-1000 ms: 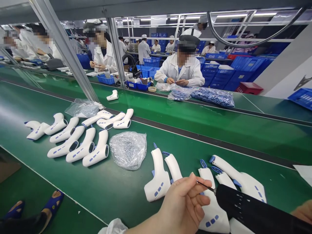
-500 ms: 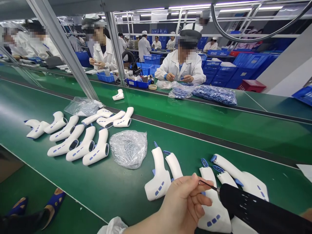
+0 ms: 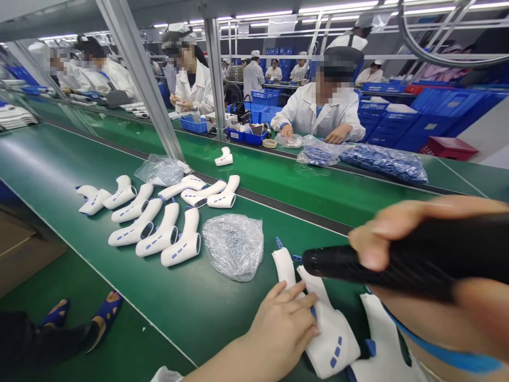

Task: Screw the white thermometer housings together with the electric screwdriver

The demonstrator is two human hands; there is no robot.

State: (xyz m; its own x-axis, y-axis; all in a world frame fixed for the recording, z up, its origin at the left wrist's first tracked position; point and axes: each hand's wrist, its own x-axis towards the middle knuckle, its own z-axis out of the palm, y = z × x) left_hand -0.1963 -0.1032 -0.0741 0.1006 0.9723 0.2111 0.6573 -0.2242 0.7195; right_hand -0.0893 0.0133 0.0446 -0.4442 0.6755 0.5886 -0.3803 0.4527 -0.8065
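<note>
White housing (image 3: 330, 339) under left fingers (image 3: 296, 307)

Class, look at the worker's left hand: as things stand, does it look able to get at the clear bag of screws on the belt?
Probably yes. The left hand lies on a white casing, and the bag of screws sits just beyond it on bare green belt, with nothing between.

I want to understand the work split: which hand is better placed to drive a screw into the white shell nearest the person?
Probably the right hand: it grips the black screwdriver above the white shell. The left hand rests on that shell.
</note>
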